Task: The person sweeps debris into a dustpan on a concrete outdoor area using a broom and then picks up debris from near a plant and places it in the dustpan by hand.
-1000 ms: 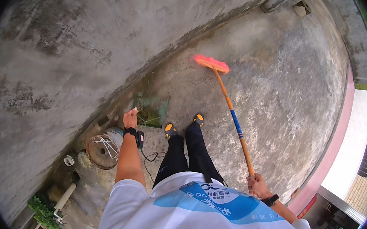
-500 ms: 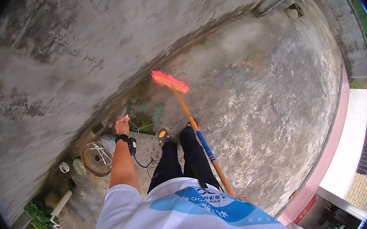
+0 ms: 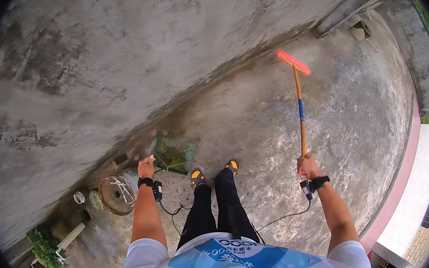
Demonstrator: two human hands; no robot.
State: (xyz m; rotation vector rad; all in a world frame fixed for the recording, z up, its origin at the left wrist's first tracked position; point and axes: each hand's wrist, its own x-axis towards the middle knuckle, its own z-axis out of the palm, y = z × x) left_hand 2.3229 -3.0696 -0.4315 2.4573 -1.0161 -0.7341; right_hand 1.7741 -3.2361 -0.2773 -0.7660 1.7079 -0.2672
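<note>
My right hand (image 3: 308, 166) is closed round the end of a broom's (image 3: 303, 137) orange handle, which has a blue band. Its bright pink-red bristle head (image 3: 293, 63) points away from me, over the concrete near the wall. My left hand (image 3: 146, 168) is closed on the thin, pale handle of a green dustpan (image 3: 190, 155). The dustpan is at floor level ahead of my left foot, its inside dark and mottled. Whether its edge rests on the floor I cannot tell.
A stained concrete wall (image 3: 113, 66) runs diagonally along the left. Beside my left forearm stands a round bucket (image 3: 114, 197) with white cord on top. A plant (image 3: 46, 251) and a pale pipe (image 3: 73, 235) are at lower left. Black cables (image 3: 286, 215) hang from my wrists.
My right hand has come into view holding the broom. The broom head has swung right and farther away. My left hand stays by the dustpan, and the view has shifted slightly.
</note>
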